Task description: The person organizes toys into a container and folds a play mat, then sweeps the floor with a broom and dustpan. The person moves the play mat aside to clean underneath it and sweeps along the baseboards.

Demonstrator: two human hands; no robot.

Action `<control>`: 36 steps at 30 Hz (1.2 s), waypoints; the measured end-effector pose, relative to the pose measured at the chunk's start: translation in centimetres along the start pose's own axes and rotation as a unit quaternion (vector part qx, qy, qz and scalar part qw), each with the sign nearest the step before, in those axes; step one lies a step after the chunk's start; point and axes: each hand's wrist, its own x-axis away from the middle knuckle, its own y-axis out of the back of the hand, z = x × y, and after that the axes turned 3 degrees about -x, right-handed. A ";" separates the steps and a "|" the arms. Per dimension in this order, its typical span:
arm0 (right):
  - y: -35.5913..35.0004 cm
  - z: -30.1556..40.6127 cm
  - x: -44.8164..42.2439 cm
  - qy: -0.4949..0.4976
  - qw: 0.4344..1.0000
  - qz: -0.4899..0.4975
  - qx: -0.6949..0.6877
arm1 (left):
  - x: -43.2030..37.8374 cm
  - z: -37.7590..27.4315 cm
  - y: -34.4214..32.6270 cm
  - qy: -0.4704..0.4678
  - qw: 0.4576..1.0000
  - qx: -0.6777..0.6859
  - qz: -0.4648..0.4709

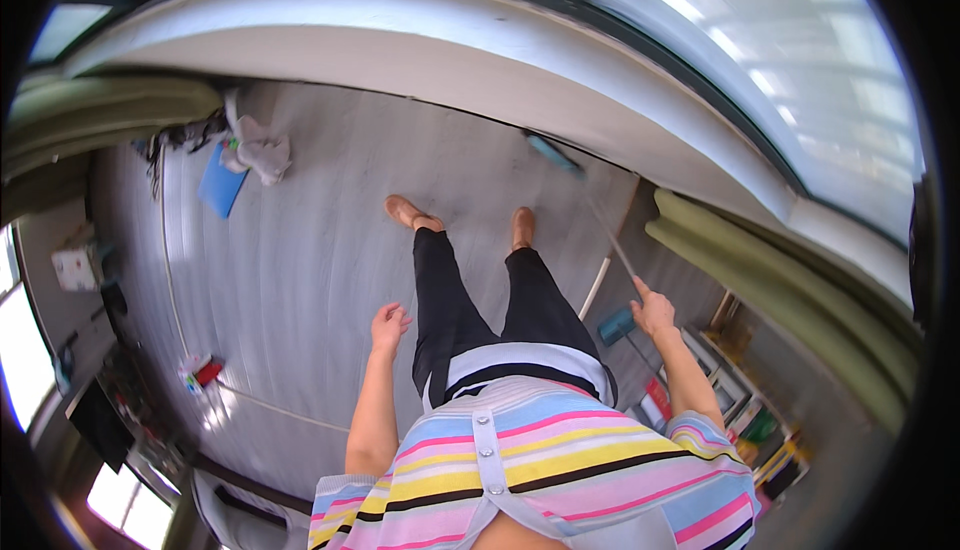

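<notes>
My right hand [655, 312] grips the thin handle [611, 231] of a broom, index finger stretched along it. The broom's teal head [553, 154] rests on the grey plank floor [315, 265], close to the foot of the wall under the window. My left hand [390, 327] hangs beside my left thigh with nothing in it, its fingers loosely bent and apart. Just left of my right hand is a teal dustpan-like thing [616, 325] with a thin handle, lower than the hand.
At upper left a blue flat panel [222, 181] and a crumpled pale cloth or bag [262, 148] lie on the floor. A white cable [171, 280] crosses the left side towards a red-and-white cluster [200, 373]. Green curtains [772, 280] hang at right, near crowded shelves [742, 407].
</notes>
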 end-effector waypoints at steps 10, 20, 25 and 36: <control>-0.5 11.6 -8.7 0.055 0.935 0.224 -0.270 | 2.5 -6.3 -1.8 -0.073 0.995 -0.073 0.004; -6.2 -8.4 -8.7 -0.003 0.968 0.050 -0.248 | 5.5 -5.9 -4.1 -0.066 0.972 -0.220 -0.051; -13.4 -19.2 -8.3 -0.101 0.937 0.018 -0.334 | 6.8 -7.8 -7.7 -0.088 0.963 -0.251 -0.050; -19.1 -25.2 -2.8 -0.218 0.739 -0.010 -0.637 | 10.2 -12.2 -12.6 -0.141 0.938 -0.316 -0.023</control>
